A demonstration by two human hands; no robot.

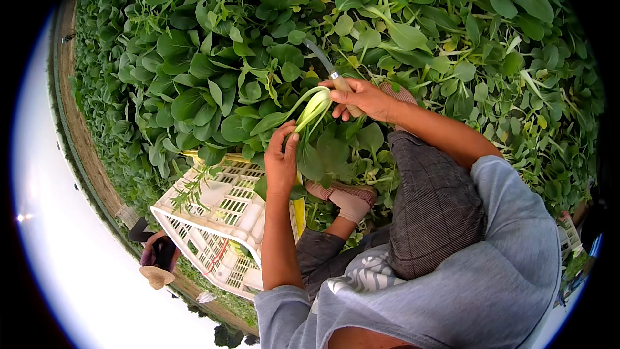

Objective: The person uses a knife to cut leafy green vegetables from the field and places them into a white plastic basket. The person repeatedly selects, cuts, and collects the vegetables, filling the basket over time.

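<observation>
A leafy green plant with pale stalks, like bok choy, is held between my two hands. My left hand grips its stalks from below, the leaves hanging past the fingers. At the base end, my right hand pinches the plant with thumb and finger. The same hand also holds a small curved knife by its wooden handle; the blade points up and left, away from the plant.
A white plastic crate lies beside my left arm, with greens visible through its slats. Dense leafy greens grow ahead, and loose leaves lie to the right. My shoe is among the plants. Another person in a straw hat is further off.
</observation>
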